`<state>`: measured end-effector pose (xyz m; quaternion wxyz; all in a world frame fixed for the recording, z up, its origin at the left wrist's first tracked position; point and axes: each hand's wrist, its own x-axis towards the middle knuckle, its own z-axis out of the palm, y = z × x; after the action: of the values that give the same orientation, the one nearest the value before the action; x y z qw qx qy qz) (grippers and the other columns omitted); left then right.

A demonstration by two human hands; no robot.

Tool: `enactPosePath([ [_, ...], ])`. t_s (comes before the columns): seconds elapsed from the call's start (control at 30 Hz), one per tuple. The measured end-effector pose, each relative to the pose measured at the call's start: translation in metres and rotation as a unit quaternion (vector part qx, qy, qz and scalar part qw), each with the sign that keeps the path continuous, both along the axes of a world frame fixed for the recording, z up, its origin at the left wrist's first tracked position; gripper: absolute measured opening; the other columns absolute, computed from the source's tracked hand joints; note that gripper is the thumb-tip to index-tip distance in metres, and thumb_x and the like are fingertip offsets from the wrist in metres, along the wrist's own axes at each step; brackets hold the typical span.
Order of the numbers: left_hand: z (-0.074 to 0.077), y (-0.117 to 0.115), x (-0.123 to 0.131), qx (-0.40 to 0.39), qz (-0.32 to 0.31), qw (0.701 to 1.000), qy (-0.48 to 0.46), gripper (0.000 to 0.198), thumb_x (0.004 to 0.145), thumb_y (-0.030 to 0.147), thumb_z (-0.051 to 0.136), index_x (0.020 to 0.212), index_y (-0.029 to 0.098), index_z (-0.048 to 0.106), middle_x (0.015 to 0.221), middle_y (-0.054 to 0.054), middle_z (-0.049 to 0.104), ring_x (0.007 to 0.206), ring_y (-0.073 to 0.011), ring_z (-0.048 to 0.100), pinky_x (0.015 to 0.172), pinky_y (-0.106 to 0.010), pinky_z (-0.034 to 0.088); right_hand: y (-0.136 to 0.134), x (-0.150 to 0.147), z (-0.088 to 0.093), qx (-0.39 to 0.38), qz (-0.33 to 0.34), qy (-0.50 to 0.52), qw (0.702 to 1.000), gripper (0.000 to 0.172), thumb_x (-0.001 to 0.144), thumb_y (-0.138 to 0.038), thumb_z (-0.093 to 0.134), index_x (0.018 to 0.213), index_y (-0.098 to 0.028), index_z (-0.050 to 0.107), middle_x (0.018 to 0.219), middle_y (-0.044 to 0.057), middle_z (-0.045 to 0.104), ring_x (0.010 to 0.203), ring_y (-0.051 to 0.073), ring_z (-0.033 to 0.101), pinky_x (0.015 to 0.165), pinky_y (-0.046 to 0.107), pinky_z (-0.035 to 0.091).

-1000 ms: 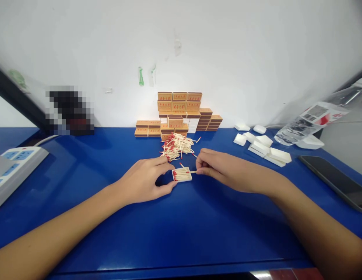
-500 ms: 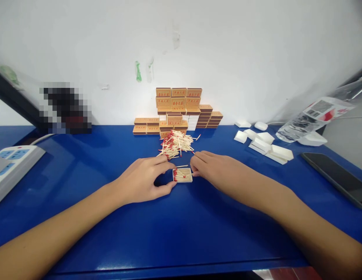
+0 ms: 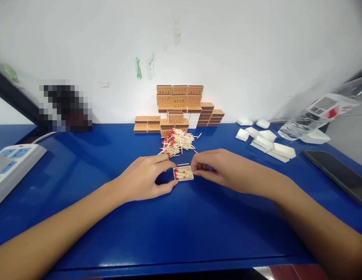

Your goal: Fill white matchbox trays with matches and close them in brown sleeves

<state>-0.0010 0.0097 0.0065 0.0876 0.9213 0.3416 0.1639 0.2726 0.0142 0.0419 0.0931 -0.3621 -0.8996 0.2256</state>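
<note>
A small white matchbox tray [image 3: 184, 179] lies on the blue table, partly filled with red-tipped matchsticks [image 3: 183, 172]. My left hand [image 3: 146, 177] grips its left end, thumb at the near corner and index finger at the far corner. At the right end of the tray, my right hand [image 3: 212, 169] has thumb and index finger pinched together; the pale end of a matchstick seems to be between them. One loose matchstick [image 3: 183, 164] lies just behind the tray. Beyond my hands is a heap of loose matchsticks [image 3: 181, 142].
Stacked matchboxes [image 3: 179, 101] stand against the wall behind the heap. Several white trays [image 3: 262, 142], a tilted water bottle [image 3: 310, 118] and a dark phone [image 3: 338, 173] are on the right. A power strip [image 3: 20, 167] sits at the left.
My right hand has turned, so its thumb and curled fingers show more openly at the tray's right end. My left hand keeps its hold on the tray.
</note>
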Motion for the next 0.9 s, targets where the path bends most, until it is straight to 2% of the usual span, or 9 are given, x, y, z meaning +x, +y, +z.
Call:
enactPosePath([
  [0.2,0.000,-0.001,0.000,0.004,-0.004,1.000,-0.002,0.030,0.099,0.039,0.063,0.119,0.018,0.073,0.098,-0.003,0.070,0.079,-0.0169,0.067,0.067,-0.031,0.049,0.005,0.006,0.010,-0.013,-0.008,0.022,1.000,0.019,0.103,-0.028,0.060,0.108,-0.024,0.077,0.096,0.002,0.079,0.079,0.017,0.068,0.071,0.030,0.048],
  [0.3,-0.001,-0.001,0.000,0.002,-0.006,1.000,-0.005,0.030,0.099,0.039,0.063,0.119,0.018,0.073,0.099,-0.003,0.070,0.079,-0.0167,0.067,0.067,-0.031,0.049,0.005,0.006,0.012,-0.008,-0.035,0.040,0.999,0.020,0.102,-0.030,0.061,0.102,-0.025,0.080,0.096,0.002,0.080,0.078,0.019,0.069,0.071,0.032,0.048],
  [0.43,0.000,0.000,-0.001,0.005,0.001,1.000,-0.001,0.031,0.099,0.039,0.064,0.119,0.018,0.073,0.098,-0.003,0.069,0.078,-0.0165,0.066,0.066,-0.030,0.049,0.002,-0.002,0.005,-0.037,-0.063,0.070,0.995,0.018,0.100,-0.032,0.064,0.096,-0.025,0.079,0.089,0.001,0.079,0.072,0.017,0.066,0.068,0.032,0.048],
  [0.57,0.000,0.000,-0.001,0.003,0.000,1.000,0.005,0.028,0.099,0.039,0.064,0.115,0.017,0.072,0.098,-0.003,0.069,0.078,-0.0169,0.067,0.067,-0.031,0.050,-0.002,-0.015,-0.008,-0.047,-0.071,0.065,0.994,0.015,0.100,-0.026,0.062,0.093,-0.021,0.075,0.082,-0.001,0.075,0.067,0.014,0.062,0.063,0.028,0.045],
  [0.77,0.000,-0.001,-0.002,0.003,-0.003,1.000,0.004,0.028,0.099,0.039,0.064,0.114,0.018,0.072,0.098,-0.003,0.069,0.079,-0.0178,0.067,0.069,-0.032,0.051,-0.004,-0.018,-0.017,0.020,-0.067,0.047,0.996,0.011,0.097,-0.021,0.063,0.089,-0.020,0.071,0.073,-0.003,0.061,0.065,0.012,0.053,0.064,0.028,0.039],
  [0.9,-0.001,-0.001,-0.001,0.008,-0.007,1.000,0.000,0.028,0.099,0.039,0.064,0.115,0.018,0.072,0.098,-0.003,0.069,0.080,-0.0181,0.067,0.069,-0.032,0.051,-0.004,-0.018,-0.016,0.026,-0.055,0.040,0.997,0.011,0.097,-0.020,0.064,0.088,-0.020,0.070,0.074,-0.003,0.059,0.067,0.012,0.052,0.065,0.028,0.038],
])
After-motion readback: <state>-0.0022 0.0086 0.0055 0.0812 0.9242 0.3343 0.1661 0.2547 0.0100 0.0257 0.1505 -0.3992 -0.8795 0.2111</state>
